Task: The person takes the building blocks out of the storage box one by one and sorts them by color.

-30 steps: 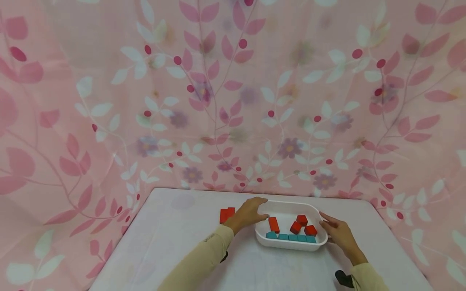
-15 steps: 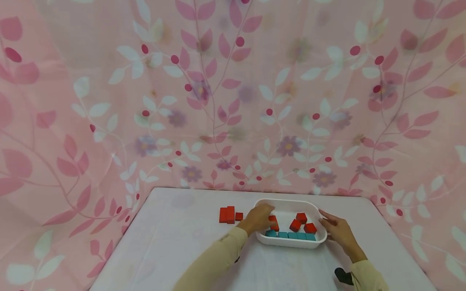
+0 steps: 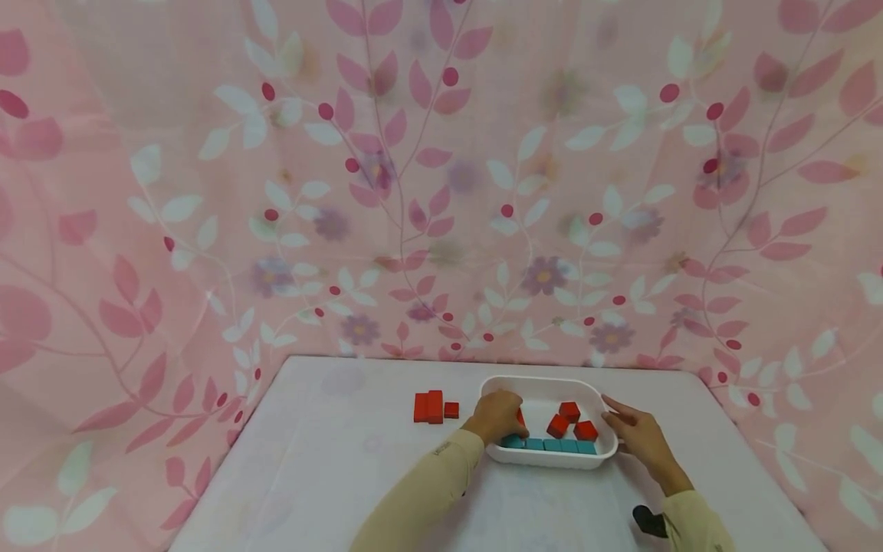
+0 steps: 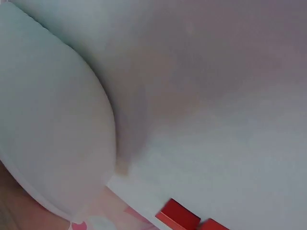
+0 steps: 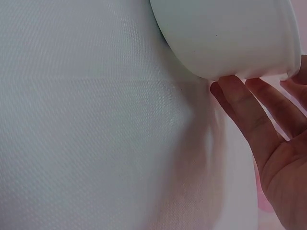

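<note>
Head view. The left hand [image 3: 498,416] reaches over the near-left rim of the white tray [image 3: 545,382], its fingers curled down onto a red block [image 3: 519,418] inside; whether they actually pinch it cannot be told. The right hand [image 3: 636,434] rests against the tray's right end, fingers relaxed and fairly straight. Just right of the left fingers lie three more red blocks [image 3: 569,419], and along the near wall a row of teal blocks [image 3: 552,445]. Well to the left of the left fingers, three red blocks on the table [image 3: 432,406] stand side by side. Judged from this layout, moving red blocks from tray to table is roughly half done.

Left wrist view. Only the tray's outer wall [image 4: 53,139] and two of the table's red blocks [image 4: 178,216] show; the fingers are out of sight.

Right wrist view. The right fingers [image 5: 249,110], slightly spread, touch the tray's underside rim [image 5: 240,72].
</note>
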The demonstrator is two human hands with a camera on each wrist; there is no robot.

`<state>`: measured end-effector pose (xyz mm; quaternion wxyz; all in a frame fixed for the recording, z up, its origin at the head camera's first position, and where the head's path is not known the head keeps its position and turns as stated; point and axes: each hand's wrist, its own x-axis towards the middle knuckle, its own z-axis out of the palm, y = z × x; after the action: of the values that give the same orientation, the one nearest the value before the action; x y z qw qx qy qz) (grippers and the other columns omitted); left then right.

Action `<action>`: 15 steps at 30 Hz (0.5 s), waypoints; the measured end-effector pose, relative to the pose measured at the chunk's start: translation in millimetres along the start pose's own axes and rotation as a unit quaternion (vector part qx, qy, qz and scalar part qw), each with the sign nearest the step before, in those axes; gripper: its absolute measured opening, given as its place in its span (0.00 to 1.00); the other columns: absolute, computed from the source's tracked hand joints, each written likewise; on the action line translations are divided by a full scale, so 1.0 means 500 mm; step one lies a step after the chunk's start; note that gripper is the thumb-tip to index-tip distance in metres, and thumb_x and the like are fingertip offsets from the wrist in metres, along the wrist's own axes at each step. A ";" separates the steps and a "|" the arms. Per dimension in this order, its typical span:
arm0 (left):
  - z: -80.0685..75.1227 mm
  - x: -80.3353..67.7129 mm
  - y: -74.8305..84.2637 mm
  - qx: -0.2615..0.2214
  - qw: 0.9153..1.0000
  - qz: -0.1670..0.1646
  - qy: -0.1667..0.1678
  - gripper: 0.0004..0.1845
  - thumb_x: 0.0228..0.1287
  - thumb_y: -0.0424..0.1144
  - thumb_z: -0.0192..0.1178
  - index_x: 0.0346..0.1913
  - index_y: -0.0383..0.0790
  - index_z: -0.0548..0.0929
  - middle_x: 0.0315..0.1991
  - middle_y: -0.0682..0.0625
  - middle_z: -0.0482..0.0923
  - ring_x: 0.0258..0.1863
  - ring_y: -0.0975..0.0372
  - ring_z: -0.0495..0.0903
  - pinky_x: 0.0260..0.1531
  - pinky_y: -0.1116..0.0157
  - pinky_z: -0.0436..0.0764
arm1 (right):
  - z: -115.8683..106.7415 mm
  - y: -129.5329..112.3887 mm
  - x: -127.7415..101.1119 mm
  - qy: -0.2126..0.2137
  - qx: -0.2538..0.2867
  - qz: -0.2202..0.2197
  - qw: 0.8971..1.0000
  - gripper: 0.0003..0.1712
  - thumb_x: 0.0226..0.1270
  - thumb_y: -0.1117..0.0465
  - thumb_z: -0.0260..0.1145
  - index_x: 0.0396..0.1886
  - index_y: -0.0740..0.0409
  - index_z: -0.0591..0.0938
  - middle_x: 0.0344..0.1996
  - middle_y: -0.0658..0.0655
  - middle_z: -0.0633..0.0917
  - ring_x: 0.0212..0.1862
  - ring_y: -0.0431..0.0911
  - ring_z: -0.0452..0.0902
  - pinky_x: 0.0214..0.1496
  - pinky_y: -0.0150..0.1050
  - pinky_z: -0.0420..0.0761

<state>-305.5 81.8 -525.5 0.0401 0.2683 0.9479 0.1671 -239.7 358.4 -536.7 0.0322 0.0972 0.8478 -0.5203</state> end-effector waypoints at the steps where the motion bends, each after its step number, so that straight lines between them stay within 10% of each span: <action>1: 0.002 0.002 0.002 0.003 1.000 0.001 0.000 0.14 0.51 0.50 0.75 0.34 0.46 0.84 0.21 0.58 0.72 0.26 0.65 0.69 0.26 0.72 0.70 | 0.000 -0.001 0.000 -0.001 0.001 -0.001 1.000 0.35 0.73 0.48 0.59 0.74 0.54 0.63 0.64 0.74 0.69 0.55 0.62 0.76 0.43 0.45 0.84; 15: 0.012 -0.003 0.000 -0.052 0.998 -0.022 -0.031 0.12 0.52 0.43 0.75 0.38 0.45 0.86 0.23 0.57 0.73 0.26 0.65 0.71 0.27 0.73 0.74 | 0.001 0.003 0.004 0.002 0.006 -0.001 1.000 0.35 0.72 0.47 0.60 0.74 0.53 0.63 0.65 0.74 0.69 0.55 0.62 0.76 0.43 0.45 0.85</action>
<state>-303.3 83.1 -531.1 0.0866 0.2498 0.9419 0.2069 -241.2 358.7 -538.6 0.0291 0.0980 0.8448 -0.5253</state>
